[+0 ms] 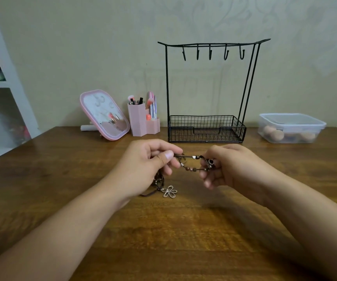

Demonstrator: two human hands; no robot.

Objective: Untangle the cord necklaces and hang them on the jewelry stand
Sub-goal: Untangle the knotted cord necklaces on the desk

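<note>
Both hands, left hand (143,165) and right hand (226,167), pinching tangled beaded cord necklaces (192,163) before bare-hooked jewelry stand (208,88); no legible writing.

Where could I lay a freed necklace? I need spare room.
Bare wood between jewelry stand and plastic box, and the near table below both forearms. Crowded at back left: mirror against brush holder.

Dim, even indoor light, soft shadows under forearms; slight blur, wide-angle bending at edges
</note>
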